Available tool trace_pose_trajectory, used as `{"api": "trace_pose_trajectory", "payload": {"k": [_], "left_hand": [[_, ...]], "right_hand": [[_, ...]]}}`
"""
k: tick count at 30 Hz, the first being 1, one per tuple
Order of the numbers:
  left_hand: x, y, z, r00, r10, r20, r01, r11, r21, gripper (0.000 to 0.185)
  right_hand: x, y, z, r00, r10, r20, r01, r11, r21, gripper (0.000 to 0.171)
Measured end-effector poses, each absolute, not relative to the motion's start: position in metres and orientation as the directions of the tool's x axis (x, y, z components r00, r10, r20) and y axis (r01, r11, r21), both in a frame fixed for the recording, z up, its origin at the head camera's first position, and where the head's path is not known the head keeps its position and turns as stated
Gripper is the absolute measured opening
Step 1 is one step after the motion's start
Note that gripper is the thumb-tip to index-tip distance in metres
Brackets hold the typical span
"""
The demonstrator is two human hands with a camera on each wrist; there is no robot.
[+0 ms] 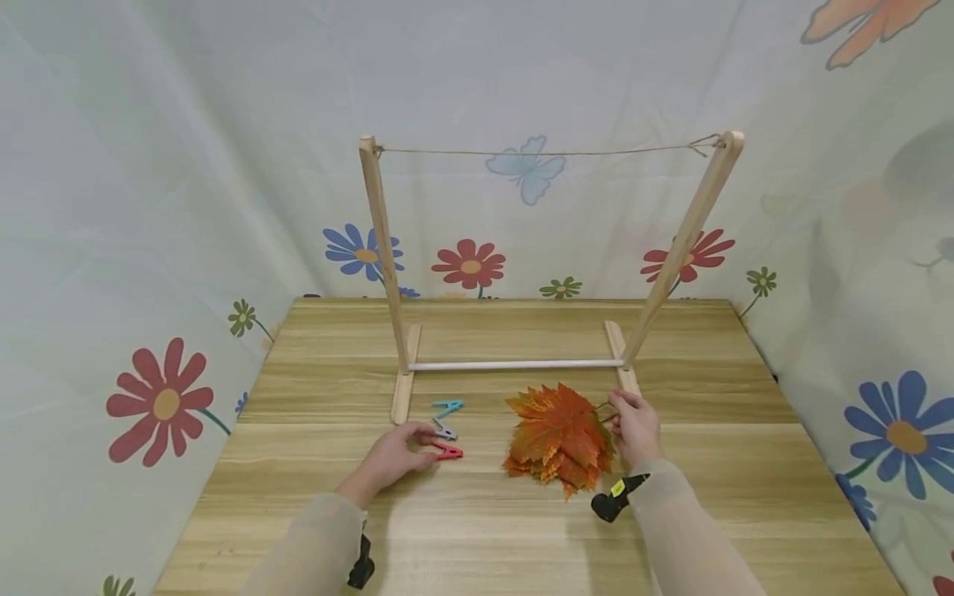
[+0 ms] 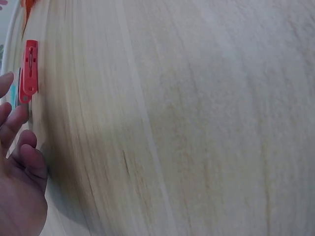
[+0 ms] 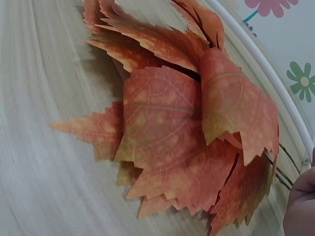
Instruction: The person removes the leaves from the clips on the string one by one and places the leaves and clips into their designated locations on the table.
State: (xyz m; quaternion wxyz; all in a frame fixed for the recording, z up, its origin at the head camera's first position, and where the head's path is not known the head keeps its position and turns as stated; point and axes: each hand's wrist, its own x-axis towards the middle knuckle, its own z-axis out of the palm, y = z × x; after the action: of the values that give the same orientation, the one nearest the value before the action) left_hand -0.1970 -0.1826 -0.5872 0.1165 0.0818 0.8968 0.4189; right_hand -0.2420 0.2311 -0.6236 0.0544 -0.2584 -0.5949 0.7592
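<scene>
Both sleeved forearms enter low in my head view. My left hand lies loosely spread, fingertips touching the red plastic clothes peg. My right hand pinches the stems of the orange maple-leaf pile on the pale wooden surface. I advise separating one stem cleanly. Beyond stands the wooden string-topped rack.

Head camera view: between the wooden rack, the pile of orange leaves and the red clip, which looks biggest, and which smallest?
1. Wooden rack, by far the largest.
2. Pile of orange leaves, beside the right hand.
3. Red clip, at the left hand; the smallest. The blue clip and grey clip look about its size.
</scene>
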Motion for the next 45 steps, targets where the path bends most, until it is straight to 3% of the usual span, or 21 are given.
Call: {"api": "trace_pose_trajectory", "payload": {"k": [6,16,26,33,45], "left_hand": [[-0.201,-0.182,-0.583,-0.977,0.198,-0.077,0.07,0.641,0.764,0.041],[-0.213,-0.18,-0.571,-0.977,0.181,-0.116,0.031,0.653,0.757,0.044],[-0.22,-0.179,-0.557,-0.98,0.187,-0.071,0.075,0.675,0.734,0.043],[-0.226,-0.182,-0.547,-0.983,0.175,-0.053,0.074,0.646,0.759,0.038],[-0.238,-0.188,-0.527,-0.979,0.199,-0.036,0.099,0.627,0.772,0.035]], "right_hand": [[-0.24,0.235,-0.623,-0.869,0.388,-0.307,0.213,-0.267,-0.94,0.04],[-0.237,0.241,-0.614,-0.882,0.372,-0.288,0.209,-0.239,-0.948,0.045],[-0.235,0.247,-0.604,-0.88,0.407,-0.246,0.191,-0.172,-0.967,0.04],[-0.233,0.249,-0.593,-0.895,0.413,-0.168,0.126,-0.128,-0.984,0.048],[-0.264,0.282,-0.633,-0.887,0.451,-0.095,0.028,-0.153,-0.988,0.041]]}}
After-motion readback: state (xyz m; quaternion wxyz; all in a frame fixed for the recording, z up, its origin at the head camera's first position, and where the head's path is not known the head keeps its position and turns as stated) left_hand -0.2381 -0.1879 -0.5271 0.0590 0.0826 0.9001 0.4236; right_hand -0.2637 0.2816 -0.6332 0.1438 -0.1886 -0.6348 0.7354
